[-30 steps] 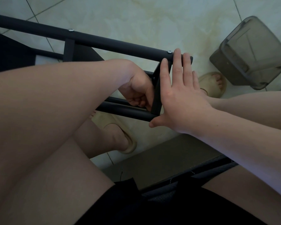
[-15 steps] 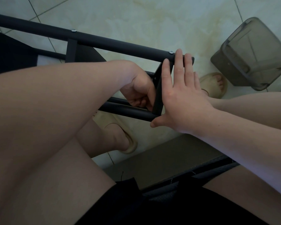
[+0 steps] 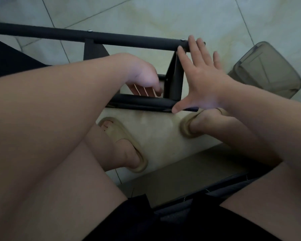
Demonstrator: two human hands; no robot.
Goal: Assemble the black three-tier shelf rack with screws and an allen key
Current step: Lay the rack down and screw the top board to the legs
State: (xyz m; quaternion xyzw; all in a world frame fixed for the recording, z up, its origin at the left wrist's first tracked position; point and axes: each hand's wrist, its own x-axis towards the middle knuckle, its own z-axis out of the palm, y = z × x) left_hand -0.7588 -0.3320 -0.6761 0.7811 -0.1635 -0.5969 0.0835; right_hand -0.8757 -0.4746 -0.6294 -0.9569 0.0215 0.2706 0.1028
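The right hand [image 3: 200, 80] is open, its fingers straight and spread; its fingertips [image 3: 192, 42] lie on the end of the upper tube [image 3: 137, 40] of the black rack [image 3: 42, 30], and its thumb [image 3: 178, 106] reaches back to the end of the lower tube [image 3: 142, 101]; the palm lies flat just right of the short crosspiece [image 3: 174, 80] that joins the two tubes. A screw head [image 3: 182, 39] sits on the upper tube just left of the fingertips; a second screw head [image 3: 89, 30] sits farther left along the same tube.

The left hand [image 3: 142, 77] hangs between the tubes, just left of the crosspiece, fingers [image 3: 146, 91] pointing down behind the lower tube; whether it holds anything cannot be told. A black shelf panel [image 3: 10, 58] lies beyond the left forearm.

Right of the right hand, a grey translucent bin [image 3: 268, 70] stands on the pale tiled floor [image 3: 163, 14]. Below the hands, two feet in tan slippers rest on the floor, one [image 3: 127, 141] under the left hand, one [image 3: 186, 126] under the right wrist; black shorts [image 3: 163, 223] fill the near edge.
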